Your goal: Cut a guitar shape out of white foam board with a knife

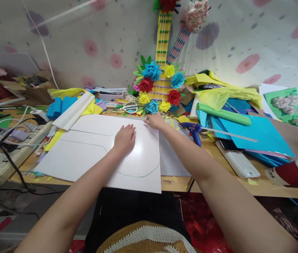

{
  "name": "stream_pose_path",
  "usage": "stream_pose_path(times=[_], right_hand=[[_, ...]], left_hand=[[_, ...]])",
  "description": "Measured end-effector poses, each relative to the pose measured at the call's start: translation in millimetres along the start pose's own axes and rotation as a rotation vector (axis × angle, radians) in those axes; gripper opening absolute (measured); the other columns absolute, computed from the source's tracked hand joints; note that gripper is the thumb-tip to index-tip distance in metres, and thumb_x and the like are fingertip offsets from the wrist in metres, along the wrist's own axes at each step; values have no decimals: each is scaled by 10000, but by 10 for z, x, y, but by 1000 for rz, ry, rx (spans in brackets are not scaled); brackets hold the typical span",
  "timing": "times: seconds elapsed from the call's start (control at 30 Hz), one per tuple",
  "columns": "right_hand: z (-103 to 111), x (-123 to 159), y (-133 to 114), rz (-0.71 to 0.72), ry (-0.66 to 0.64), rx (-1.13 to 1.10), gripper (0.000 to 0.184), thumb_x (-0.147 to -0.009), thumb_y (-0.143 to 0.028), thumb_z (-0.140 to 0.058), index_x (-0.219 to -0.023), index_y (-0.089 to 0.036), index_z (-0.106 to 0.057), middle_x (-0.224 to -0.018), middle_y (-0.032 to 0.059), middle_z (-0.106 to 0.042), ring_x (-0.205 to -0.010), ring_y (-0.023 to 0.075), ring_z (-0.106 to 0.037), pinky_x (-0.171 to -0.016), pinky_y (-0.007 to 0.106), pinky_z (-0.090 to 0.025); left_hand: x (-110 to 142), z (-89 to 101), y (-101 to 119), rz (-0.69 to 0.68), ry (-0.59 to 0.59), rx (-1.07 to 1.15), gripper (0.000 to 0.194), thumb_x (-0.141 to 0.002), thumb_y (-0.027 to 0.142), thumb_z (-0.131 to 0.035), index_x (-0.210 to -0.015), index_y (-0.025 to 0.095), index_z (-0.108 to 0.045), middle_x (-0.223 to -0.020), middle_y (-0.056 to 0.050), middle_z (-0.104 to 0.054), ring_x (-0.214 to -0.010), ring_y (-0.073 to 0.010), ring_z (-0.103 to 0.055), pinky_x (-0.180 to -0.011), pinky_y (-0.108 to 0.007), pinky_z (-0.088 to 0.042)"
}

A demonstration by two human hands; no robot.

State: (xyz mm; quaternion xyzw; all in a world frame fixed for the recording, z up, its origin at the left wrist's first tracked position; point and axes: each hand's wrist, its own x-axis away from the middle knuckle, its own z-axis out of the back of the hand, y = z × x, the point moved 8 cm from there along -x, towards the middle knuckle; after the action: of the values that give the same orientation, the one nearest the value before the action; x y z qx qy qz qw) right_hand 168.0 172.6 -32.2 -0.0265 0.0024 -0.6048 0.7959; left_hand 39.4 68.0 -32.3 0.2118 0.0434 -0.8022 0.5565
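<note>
A large white board (80, 160) lies on the table in front of me. Thin lines on it trace a long neck and a rounded body, green along the lower curve. My left hand (125, 139) rests flat on the board, inside the outline, fingers stretched out. Near the board's far right edge, my right hand (154, 121) is closed with its fingertips down by the upper curve. Whatever those fingers hold, if anything, is too small or hidden to make out. Part of a grey cutting mat (173, 160) shows under the board's right side.
Behind the board stands a yellow paper guitar (162, 45) with paper flowers. Scissors (130, 108) lie before it. To the right are a blue glue gun (193, 130), blue sheets (254, 135), a white power bank (240, 161) and a paper cup (293, 173). A power strip (19, 154) with cables sits left.
</note>
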Motion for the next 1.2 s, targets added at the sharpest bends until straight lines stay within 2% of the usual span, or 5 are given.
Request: stream_pose_path(times=[0.2, 0.57, 0.87, 1.07, 1.2], right_hand=[[-55, -98, -76, 20, -87, 8, 535, -907, -493, -301, -1153, -129, -606, -1223, 160, -581, -1162, 269, -486, -933, 344, -348], [-166, -26, -86, -19, 11, -101, 514, -935, -433, -244, -1218, -81, -491, -1179, 201, -595, -1112, 284, -539, -883, 361, -383], [-180, -54, -85, -14, 32, -67, 506, -937, -431, -232, -1169, -93, -529, -1129, 191, -616, -1070, 272, -559, -864, 351, -393], [113, 135, 71, 33, 155, 73, 350, -902, -314, -382, -1117, -86, -539, -1139, 184, -583, -1090, 270, -507, -904, 358, -368], [269, 474, 432, -115, 105, 112, 396, -866, -383, -459, -1154, -112, -487, -1131, 184, -576, -1059, 283, -527, -845, 372, -408]], left_hand=[[90, 8, 195, -178, -8, 72, 335, -885, 221, -362, -1084, 170, -626, -1197, -53, -624, -1157, -161, -545, -1028, -342, -404], [109, -37, 194, -153, -36, 79, 289, -863, 196, -418, -1056, 180, -633, -1205, -51, -616, -1166, -169, -535, -1016, -346, -421], [114, -15, 201, -180, 13, 79, 291, -860, 186, -414, -1049, 172, -635, -1190, -59, -627, -1151, -172, -548, -1010, -343, -428], [113, -42, 201, -158, -31, 77, 275, -861, 199, -424, -1025, 184, -645, -1173, -51, -639, -1137, -169, -560, -998, -341, -439], [106, -72, 184, -144, -39, 52, 330, -865, 216, -415, -1136, 170, -597, -1223, -59, -608, -1180, -169, -526, -1031, -340, -402]])
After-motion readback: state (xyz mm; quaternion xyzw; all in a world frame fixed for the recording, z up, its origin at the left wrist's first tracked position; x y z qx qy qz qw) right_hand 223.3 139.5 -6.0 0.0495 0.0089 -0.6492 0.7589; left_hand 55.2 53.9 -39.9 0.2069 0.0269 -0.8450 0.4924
